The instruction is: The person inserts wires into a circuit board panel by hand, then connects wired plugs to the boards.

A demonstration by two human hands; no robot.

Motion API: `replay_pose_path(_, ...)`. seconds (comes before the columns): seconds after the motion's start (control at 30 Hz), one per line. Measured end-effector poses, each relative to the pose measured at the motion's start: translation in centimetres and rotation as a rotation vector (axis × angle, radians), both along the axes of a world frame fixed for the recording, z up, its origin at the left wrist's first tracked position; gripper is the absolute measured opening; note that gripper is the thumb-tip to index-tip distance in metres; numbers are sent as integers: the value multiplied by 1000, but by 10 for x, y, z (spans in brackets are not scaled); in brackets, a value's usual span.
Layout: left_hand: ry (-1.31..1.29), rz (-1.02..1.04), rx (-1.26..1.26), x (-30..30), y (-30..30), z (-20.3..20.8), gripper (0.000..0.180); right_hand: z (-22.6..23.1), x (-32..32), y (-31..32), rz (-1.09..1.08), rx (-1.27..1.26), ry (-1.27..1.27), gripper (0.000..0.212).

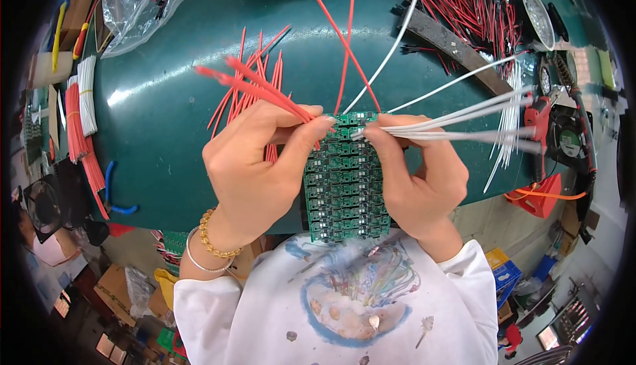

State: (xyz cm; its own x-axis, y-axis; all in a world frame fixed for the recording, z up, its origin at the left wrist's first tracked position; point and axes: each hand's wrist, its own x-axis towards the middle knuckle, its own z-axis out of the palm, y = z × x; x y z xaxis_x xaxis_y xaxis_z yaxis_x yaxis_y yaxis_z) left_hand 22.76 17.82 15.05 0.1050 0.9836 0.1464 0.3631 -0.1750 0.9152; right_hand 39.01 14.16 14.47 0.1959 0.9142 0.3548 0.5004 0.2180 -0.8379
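Note:
A green circuit board panel (346, 196) made of several small boards lies at the table's near edge in front of me. My left hand (255, 159) pinches several red wires (265, 89) over the panel's upper left; their far ends are blurred. Between the thumb and fingers of my right hand (424, 169) are several white wires (457, 121), whose short tips reach over the upper part of the panel. Two long red wires (346, 40) and two white wires (391, 48) run away from the panel's far end. Where the pinched tips touch the board is hard to make out.
Loose red wires (275, 67) lie on the green table (165, 126) beyond my left hand. Bundled wires (76, 123) rest at the left near blue tweezers (119, 207). At right are loose white wires (507, 146), a metal bar (457, 53), red-black leads (457, 0) and a fan (568, 136).

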Motion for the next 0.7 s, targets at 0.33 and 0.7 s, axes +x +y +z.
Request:
replay_pose_path(0.33, 37, -19, 180, 0, 0, -14, 15, -9, -6, 5, 9, 130, -124, 15)
replay_pose_path(0.7, 125, -86, 277, 3, 3, -5, 11, -17, -5, 8, 73, 259, -173, 15)
